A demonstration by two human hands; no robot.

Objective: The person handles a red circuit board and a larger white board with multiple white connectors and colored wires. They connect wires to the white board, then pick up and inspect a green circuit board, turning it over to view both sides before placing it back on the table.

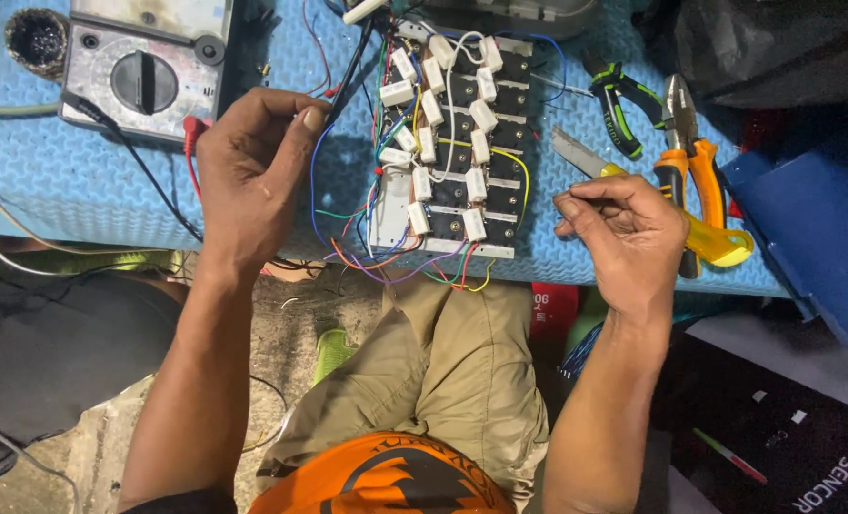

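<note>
Circuit board [448, 152] with rows of white block resistors lies flat in the middle of the blue foam mat [90, 190], between my two hands, and coloured wires hang loose from its near edge. I judge it stiff and rather light, but fragile: the white parts and thin solder joints can break, so I would hold it only at the bare metal edges, never by the wires. The grey meter [148, 71] stands left of the board, at the far side of the mat. I think it is heavier and solid.

My left hand [252, 171] is closed, with thumb and fingers pinching thin leads near the red probe [191, 133]; which lead it grips I cannot tell. My right hand [628, 233] is curled, fingertips pressed together on something very small that I cannot make out. Just beside it lie the yellow knife [671, 214] and the orange pliers [686, 143]. Green pliers [619, 109] lie further back.
</note>
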